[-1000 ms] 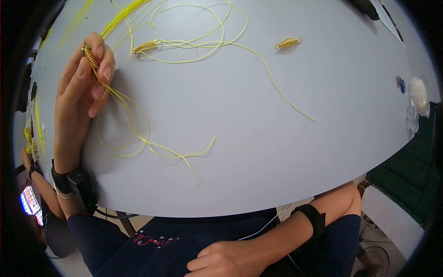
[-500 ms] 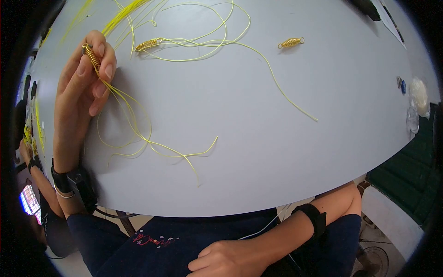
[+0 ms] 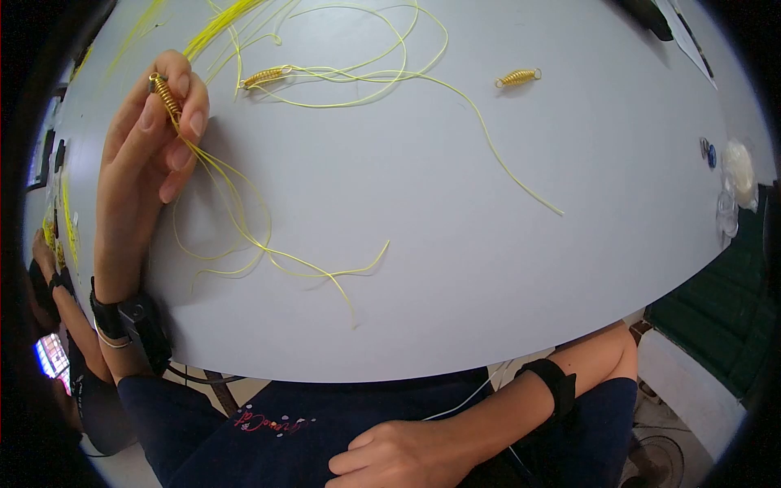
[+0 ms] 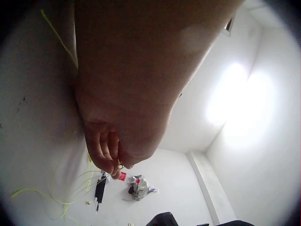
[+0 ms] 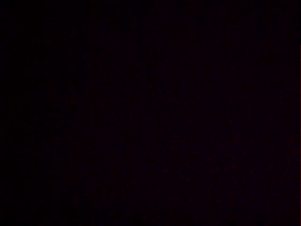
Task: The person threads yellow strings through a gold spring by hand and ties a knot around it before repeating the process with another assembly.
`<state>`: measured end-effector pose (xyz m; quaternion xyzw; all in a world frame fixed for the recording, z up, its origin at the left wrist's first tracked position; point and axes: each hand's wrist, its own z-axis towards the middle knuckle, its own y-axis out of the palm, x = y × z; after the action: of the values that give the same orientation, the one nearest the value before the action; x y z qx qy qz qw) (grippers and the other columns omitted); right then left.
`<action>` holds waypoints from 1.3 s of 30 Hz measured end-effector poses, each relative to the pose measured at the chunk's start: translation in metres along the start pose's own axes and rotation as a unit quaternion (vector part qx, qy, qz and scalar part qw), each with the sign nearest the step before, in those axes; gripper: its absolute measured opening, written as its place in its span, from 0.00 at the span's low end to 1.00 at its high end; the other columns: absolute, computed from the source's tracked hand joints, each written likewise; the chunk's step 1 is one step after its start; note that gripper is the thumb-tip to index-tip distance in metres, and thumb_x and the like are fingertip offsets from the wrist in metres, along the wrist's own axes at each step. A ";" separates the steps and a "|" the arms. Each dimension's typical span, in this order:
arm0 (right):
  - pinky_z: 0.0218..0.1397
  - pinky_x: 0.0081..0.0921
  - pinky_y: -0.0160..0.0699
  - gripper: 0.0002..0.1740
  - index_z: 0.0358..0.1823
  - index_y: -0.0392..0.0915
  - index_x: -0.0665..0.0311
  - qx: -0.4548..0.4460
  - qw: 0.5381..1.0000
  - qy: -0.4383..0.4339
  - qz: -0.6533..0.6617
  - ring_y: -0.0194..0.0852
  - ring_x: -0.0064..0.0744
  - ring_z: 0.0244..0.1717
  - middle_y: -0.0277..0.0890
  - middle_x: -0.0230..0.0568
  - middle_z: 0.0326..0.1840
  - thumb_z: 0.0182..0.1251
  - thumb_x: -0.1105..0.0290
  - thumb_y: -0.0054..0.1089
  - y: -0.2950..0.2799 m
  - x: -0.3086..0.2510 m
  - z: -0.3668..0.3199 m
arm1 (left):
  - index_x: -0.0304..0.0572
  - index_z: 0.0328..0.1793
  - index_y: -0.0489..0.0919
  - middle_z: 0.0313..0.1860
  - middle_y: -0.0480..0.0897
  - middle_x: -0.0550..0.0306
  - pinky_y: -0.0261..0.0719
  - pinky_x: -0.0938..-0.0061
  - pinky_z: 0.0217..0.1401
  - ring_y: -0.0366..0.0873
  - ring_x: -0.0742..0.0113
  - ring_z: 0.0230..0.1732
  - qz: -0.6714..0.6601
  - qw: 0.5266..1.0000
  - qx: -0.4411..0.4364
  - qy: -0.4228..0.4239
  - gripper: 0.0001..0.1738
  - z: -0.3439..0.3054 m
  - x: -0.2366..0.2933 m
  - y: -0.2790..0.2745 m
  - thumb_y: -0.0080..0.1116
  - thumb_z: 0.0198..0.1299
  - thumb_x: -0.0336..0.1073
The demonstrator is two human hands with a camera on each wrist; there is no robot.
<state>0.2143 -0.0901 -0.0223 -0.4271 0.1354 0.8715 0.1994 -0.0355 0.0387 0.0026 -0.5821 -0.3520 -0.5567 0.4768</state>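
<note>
L hand [image 3: 137,163]: gripping coil [image 3: 166,96], gold, btwn thumb & fingertips. Coil lies tilted at far end of hand; upper loop sticks out past thumb tip, lower end points twd palm side & R. Strands [image 3: 262,246], yellow, run from lower end, past the lower fingers, & spread over table [image 3: 439,301] twd person. L wrist view: fingers bunched at tips, small bit of gold showing btwn; rest of coil hidden by hand.

2nd coil [image 3: 264,77]: on table, near L hand, just R of fingertips, w/ looped yellow line [image 3: 486,134] attached. 3rd coil [image 3: 518,78]: on table, well apart from L hand, far R. Yellow bundle [image 3: 218,31]: beyond L fingertips.

R hand [image 3: 394,453]: relaxed over lap, fingers loosely curled, well apart from all coils; partly cut by frame edge. R wrist view: dark, unreadable.
</note>
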 end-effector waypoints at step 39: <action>0.20 0.24 0.66 0.09 0.39 0.73 0.68 -0.034 0.997 0.022 0.066 0.66 0.32 0.24 0.66 0.37 0.24 0.58 0.73 0.49 0.001 0.018 0.005 | 0.40 0.45 0.62 0.29 0.68 0.63 0.59 0.98 0.10 0.60 0.89 0.17 -0.003 1.000 -0.015 -0.001 0.17 -0.002 -0.002 -0.010 0.42 0.65 0.47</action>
<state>0.1998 -0.0850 -0.0337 -0.4430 0.1379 0.8772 0.1235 -0.0461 0.0403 0.0019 -0.5888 -0.3454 -0.5628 0.4661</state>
